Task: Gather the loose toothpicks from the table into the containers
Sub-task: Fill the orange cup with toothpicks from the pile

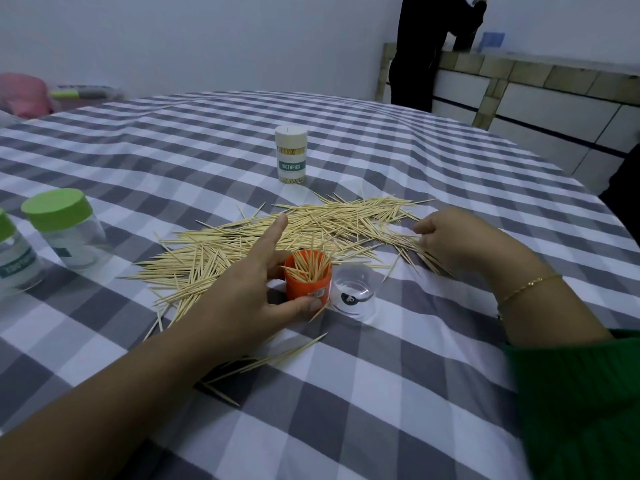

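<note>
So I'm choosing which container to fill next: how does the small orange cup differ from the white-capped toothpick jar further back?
The small orange cup is open-topped, loosely part-filled, and gripped by the left hand. The white-capped toothpick jar is closed, tightly packed, taller, and stands alone. Both are upright cylinders on the checked tablecloth.

Surroundings beyond the counter

A person in black (420, 53) is seen by a tiled ledge (540, 72); a blurred pink object (24, 95) is set far left.
</note>
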A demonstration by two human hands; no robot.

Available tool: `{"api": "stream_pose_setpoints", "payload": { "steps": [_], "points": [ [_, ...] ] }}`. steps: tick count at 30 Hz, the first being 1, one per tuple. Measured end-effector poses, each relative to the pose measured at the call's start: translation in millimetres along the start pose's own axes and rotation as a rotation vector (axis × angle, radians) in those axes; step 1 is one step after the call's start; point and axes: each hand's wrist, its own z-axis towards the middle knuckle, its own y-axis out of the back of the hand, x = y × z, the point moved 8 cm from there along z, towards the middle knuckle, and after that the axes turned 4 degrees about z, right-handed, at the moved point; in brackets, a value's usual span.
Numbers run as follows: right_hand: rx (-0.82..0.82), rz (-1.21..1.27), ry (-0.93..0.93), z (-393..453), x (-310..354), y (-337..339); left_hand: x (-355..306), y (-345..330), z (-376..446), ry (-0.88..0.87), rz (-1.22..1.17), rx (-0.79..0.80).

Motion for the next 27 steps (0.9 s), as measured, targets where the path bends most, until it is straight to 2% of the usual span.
{"api": "stream_pose_setpoints", "payload": {
  "steps": [6,9,11,16,18,22,27],
  "points": [
    [0.084,-0.152,-0.036,1.0,-15.9,-7.7,-2.9,0.0,-0.6,0.008,-0.021,0.011],
    [0.049,-0.195,-0.011,5.4,-14.7,-9.7,-3.4,-0.2,-0.7,0.01,-0.02,0.013],
    [-0.002,-0.146,0.014,8.4,-10.4,-9.6,-4.1,-0.2,-1.3,0.013,-0.012,0.012],
    [-0.09,0.183,0.077,5.6,2.9,-1.7,-3.4,-0.3,-0.9,0.023,0.009,0.012],
    [-0.069,0.191,0.053,6.2,-2.2,-1.2,-3.2,-0.2,-0.8,0.017,0.015,0.01],
    [0.093,0.133,-0.011,1.5,-8.2,-13.1,-1.9,-0.5,-1.4,0.017,-0.002,0.01],
    [0.037,0.087,0.044,7.1,0.5,-16.7,-2.6,-0.6,-1.3,0.024,-0.007,0.016]
  ]
}}
